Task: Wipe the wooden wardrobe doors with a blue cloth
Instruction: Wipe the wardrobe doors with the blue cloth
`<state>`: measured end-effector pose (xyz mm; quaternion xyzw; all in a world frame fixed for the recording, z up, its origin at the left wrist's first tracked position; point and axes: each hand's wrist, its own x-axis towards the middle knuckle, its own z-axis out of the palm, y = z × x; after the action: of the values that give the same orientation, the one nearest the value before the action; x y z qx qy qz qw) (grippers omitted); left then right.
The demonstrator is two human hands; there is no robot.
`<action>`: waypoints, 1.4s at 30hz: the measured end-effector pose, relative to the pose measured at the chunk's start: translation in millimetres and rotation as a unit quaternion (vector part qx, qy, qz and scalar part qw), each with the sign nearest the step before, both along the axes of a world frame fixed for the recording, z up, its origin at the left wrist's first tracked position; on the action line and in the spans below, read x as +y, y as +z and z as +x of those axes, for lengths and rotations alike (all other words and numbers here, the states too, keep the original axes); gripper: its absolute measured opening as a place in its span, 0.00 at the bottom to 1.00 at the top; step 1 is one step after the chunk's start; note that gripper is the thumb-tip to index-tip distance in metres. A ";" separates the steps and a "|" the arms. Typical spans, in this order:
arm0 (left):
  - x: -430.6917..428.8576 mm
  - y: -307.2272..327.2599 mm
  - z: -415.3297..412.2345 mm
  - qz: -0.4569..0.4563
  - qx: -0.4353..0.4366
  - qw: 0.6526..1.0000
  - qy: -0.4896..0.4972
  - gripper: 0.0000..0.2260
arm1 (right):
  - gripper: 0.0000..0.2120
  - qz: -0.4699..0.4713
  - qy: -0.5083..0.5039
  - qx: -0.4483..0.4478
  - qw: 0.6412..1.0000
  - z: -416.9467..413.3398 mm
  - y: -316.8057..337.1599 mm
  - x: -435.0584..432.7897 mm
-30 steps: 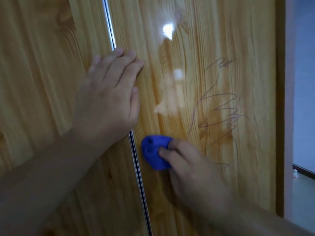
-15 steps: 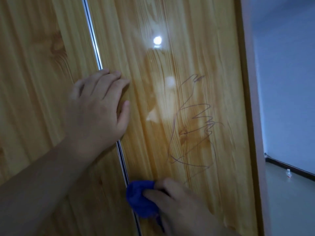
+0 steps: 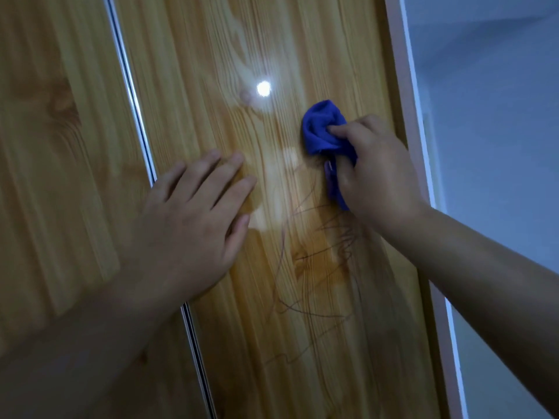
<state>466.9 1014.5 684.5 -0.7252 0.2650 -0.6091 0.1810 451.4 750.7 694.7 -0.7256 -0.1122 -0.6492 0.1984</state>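
Two glossy wooden wardrobe doors fill the view, the right door and the left door, split by a thin metal strip. My right hand grips a bunched blue cloth and holds it against the right door near its right edge, just above a dark scribble drawn on the wood. My left hand lies flat with straight fingers on the right door, its palm over the metal strip.
The wardrobe's pale side frame runs down the right of the door. Beyond it is a bluish wall. A bright light reflection shines on the right door above the hands.
My right hand has carried the cloth from low beside the metal strip up and right to above the scribble. My left hand has slid further onto the right door.
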 end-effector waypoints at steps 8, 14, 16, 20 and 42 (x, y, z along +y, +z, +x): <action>-2.9 -0.4 4.7 -0.024 -0.038 0.998 -0.033 0.21 | 0.16 -0.093 0.045 0.063 0.993 -10.1 -108.8 61.3; -4.6 -6.1 6.8 -0.030 -0.043 0.998 -0.038 0.20 | 0.07 -0.177 0.147 0.195 0.953 -6.4 -214.1 104.5; -3.8 -6.4 6.6 -0.031 -0.039 0.998 -0.042 0.20 | 0.07 -0.223 0.145 0.223 0.938 -11.4 -226.2 114.3; -3.7 -6.6 7.1 -0.027 -0.039 0.998 -0.040 0.21 | 0.08 -0.262 0.104 0.146 0.948 -8.7 -228.4 109.9; -2.7 -10.2 10.8 -0.028 -0.020 0.999 -0.037 0.25 | 0.14 -0.036 -0.049 -0.027 0.998 8.7 -21.6 -32.8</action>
<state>477.8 1011.8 674.2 -0.7071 0.2709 -0.6373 0.1430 460.1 717.9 673.1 -0.7189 -0.1048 -0.6733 0.1371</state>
